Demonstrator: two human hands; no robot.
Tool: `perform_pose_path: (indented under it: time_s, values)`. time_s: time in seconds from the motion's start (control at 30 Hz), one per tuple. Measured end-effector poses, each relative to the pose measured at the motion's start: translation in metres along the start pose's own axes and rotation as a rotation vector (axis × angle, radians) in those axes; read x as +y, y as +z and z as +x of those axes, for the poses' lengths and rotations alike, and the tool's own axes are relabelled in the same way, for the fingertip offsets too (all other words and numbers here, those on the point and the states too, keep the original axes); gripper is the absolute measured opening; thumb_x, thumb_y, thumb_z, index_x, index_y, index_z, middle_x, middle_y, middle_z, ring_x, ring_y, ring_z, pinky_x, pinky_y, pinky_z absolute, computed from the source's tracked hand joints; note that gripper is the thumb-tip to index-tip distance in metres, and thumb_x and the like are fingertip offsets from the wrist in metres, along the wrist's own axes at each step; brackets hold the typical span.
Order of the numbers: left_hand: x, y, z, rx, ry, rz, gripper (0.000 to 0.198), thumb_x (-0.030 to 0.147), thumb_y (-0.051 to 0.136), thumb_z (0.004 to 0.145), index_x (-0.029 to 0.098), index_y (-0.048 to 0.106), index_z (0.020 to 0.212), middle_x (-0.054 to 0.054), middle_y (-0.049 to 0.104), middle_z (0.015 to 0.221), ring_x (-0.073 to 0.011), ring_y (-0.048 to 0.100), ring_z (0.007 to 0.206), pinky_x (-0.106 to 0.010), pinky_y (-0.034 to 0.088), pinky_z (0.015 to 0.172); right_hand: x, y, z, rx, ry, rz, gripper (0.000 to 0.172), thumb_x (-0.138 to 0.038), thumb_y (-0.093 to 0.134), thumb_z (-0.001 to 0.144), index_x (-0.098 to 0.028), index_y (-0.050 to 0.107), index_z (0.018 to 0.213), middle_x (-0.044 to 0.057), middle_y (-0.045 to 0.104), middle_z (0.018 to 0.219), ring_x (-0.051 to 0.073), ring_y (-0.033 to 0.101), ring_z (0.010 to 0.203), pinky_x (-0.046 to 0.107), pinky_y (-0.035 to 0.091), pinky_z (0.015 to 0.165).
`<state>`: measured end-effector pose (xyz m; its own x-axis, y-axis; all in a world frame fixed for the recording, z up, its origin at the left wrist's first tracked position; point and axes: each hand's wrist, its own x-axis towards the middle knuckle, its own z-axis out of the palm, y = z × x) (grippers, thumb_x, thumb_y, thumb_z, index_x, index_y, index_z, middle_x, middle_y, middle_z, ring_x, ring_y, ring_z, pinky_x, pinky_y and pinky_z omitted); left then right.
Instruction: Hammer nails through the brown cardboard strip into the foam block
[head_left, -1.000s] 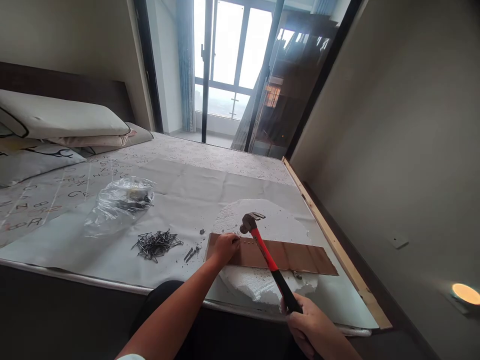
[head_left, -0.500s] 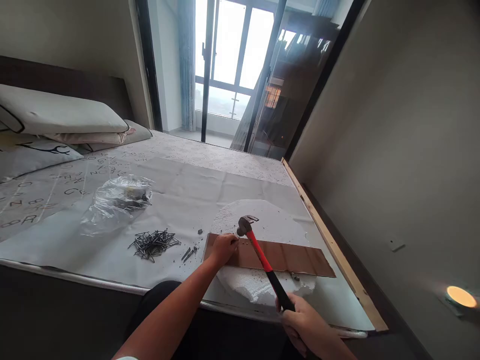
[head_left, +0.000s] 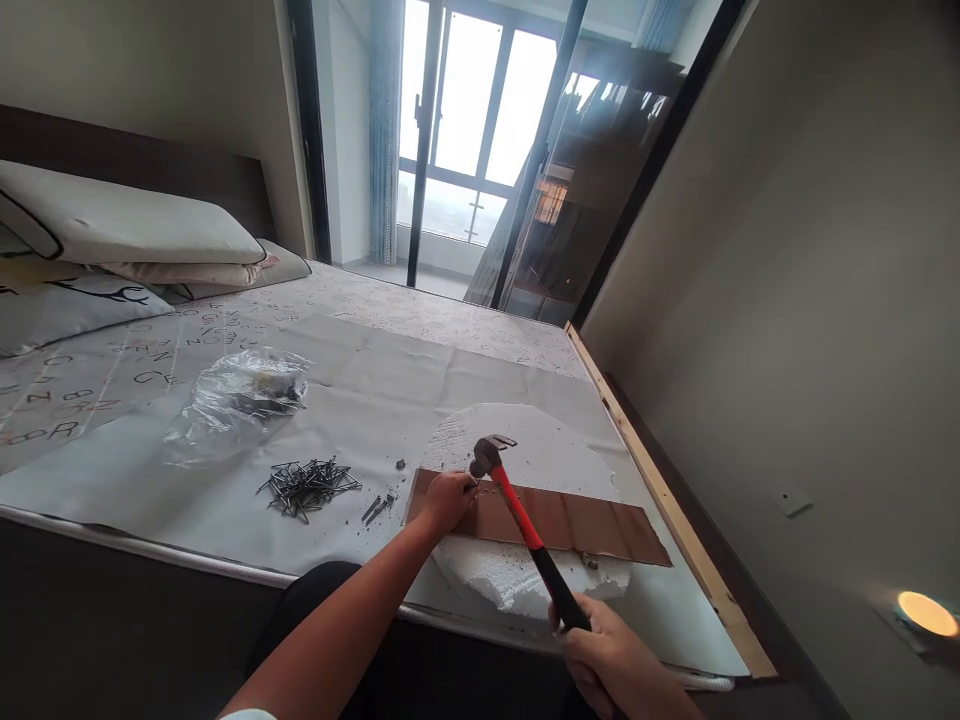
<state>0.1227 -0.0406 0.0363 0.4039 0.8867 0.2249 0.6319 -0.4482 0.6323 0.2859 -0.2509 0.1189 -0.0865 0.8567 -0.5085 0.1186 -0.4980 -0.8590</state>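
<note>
Head view, with clock directions taken from the middle of the brown board (head_left: 581,522): the board lies across white foam (head_left: 536,435), which rests on a pale sheet (head_left: 367,400) spread over the bed (head_left: 480,312). The left hand (head_left: 450,500) rests on the board's nine o'clock end, fingers bent in with the tips together; whether they pinch anything is too small to tell. The right hand (head_left: 600,645), at five o'clock, is wrapped around the black grip of the hammer (head_left: 523,515). Its red neck slants up over the board toward eleven o'clock, and its head is just beside the left fingertips, claw pointing to two; I cannot tell whether the head touches anything. Small specks dot the board near it.

At nine o'clock two or three loose nails (head_left: 375,509) lie near the board, with a heap of nails (head_left: 311,487) farther out. Beyond, between nine and ten, sits a clear bag (head_left: 240,405), its dark contents unclear. Pillows (head_left: 142,222) lie at ten.
</note>
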Motion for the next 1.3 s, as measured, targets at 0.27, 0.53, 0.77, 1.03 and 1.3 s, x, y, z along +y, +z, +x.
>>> perform_pose_path:
  time_s: [0.27, 0.53, 0.77, 1.03, 1.3]
  values:
    - [-0.005, 0.003, 0.0, 0.0, 0.048, 0.025, 0.015, 0.017, 0.056, 0.076, 0.019, 0.07, 0.074, -0.005, 0.069, 0.08, -0.0181, 0.061, 0.077, -0.026, 0.043, 0.071, 0.0, 0.001, 0.004, 0.01, 0.03, -0.022, 0.023, -0.029, 0.041, 0.056, -0.021, 0.042, 0.078, -0.015, 0.029, 0.035, 0.005, 0.021, 0.026, 0.017, 0.018, 0.026]
    - [-0.002, 0.0, -0.001, -0.027, 0.04, 0.026, 0.019, 0.014, 0.053, 0.077, 0.02, 0.071, 0.077, -0.004, 0.07, 0.084, -0.0177, 0.062, 0.081, -0.026, 0.044, 0.074, -0.007, 0.0, 0.0, -0.02, -0.011, 0.034, 0.016, -0.026, 0.042, 0.062, -0.021, 0.039, 0.078, -0.015, 0.031, 0.038, 0.004, 0.021, 0.027, 0.018, 0.02, 0.028]
    - [-0.003, 0.001, 0.0, -0.003, 0.031, -0.005, 0.018, 0.016, 0.054, 0.076, 0.021, 0.071, 0.076, -0.003, 0.07, 0.083, -0.0175, 0.061, 0.081, -0.027, 0.044, 0.074, -0.002, 0.0, 0.001, 0.038, -0.054, 0.027, 0.018, -0.029, 0.043, 0.061, -0.022, 0.039, 0.077, -0.015, 0.03, 0.038, 0.004, 0.021, 0.026, 0.017, 0.018, 0.027]
    - [0.001, 0.0, -0.001, -0.038, 0.042, 0.1, 0.018, 0.013, 0.054, 0.076, 0.02, 0.07, 0.072, -0.004, 0.069, 0.082, -0.0183, 0.062, 0.079, -0.026, 0.043, 0.071, 0.009, 0.001, 0.006, -0.006, 0.001, 0.018, 0.021, -0.026, 0.04, 0.058, -0.021, 0.04, 0.078, -0.015, 0.031, 0.036, 0.004, 0.022, 0.025, 0.018, 0.017, 0.026]
    - [0.001, -0.004, -0.001, -0.04, 0.054, 0.032, 0.017, 0.011, 0.055, 0.074, 0.019, 0.07, 0.07, -0.004, 0.068, 0.079, -0.016, 0.061, 0.075, -0.025, 0.044, 0.071, 0.014, 0.002, 0.008, -0.04, 0.014, 0.034, 0.019, -0.027, 0.04, 0.056, -0.021, 0.04, 0.074, -0.015, 0.029, 0.035, 0.004, 0.022, 0.025, 0.018, 0.019, 0.026]
